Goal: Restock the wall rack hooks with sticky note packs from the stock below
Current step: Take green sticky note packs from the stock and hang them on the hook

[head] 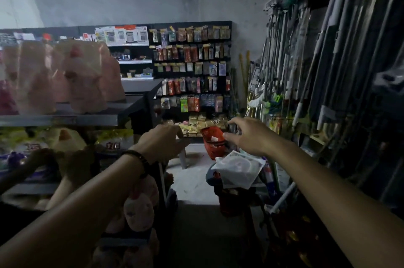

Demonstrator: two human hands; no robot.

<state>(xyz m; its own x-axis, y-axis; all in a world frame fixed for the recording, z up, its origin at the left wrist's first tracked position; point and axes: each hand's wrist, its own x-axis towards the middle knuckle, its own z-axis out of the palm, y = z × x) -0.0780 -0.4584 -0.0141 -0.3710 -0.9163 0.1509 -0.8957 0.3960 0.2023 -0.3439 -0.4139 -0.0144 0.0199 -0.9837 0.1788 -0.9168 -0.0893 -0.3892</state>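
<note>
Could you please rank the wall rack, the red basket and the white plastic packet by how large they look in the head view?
Largest: the wall rack, clearly.
Then the white plastic packet and the red basket. The packet looks larger, but it lies nearer the camera, so their real order is unsure.

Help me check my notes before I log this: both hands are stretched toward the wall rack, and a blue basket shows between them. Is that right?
Not quite: the basket is red, not blue. The head view shows it between the left hand and the right hand, both stretched toward the wall rack.
</note>
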